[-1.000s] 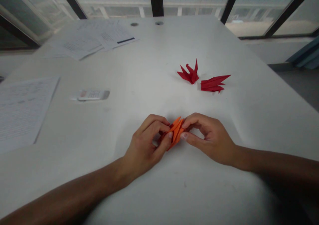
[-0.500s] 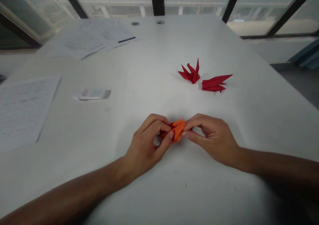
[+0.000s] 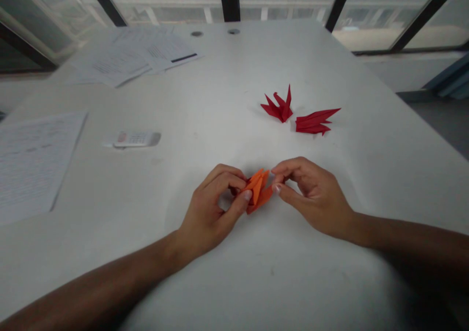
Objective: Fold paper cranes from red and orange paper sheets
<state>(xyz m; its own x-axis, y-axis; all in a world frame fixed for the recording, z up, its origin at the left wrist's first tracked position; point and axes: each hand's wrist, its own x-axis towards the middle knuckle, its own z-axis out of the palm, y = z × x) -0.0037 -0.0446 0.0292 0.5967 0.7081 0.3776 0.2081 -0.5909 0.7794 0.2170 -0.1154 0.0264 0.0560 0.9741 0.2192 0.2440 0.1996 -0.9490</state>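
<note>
In the head view, a folded orange origami piece (image 3: 258, 190) with pointed flaps and a darker red underside is held low over the white table. My left hand (image 3: 216, 206) pinches its left part between thumb and fingers, hiding that side. At its right, my right hand (image 3: 311, 194) has thumb and fingers drawn together at the tip of a lower orange flap, which sticks out to the side. Beyond the hands lie two red origami pieces: a spread-winged crane (image 3: 279, 105) and a flatter folded one (image 3: 315, 121) with several points.
A white correction-tape-like item (image 3: 137, 139) lies on the white table (image 3: 220, 111) to the left. Printed sheets (image 3: 36, 160) cover the left edge, and more papers (image 3: 120, 59) lie at the back left. Two round holes pierce the far edge, before the windows.
The lower orange flap now stands apart from the upper ones, angled to the right. My right hand has shifted slightly up and right; my left hand keeps its pinch.
</note>
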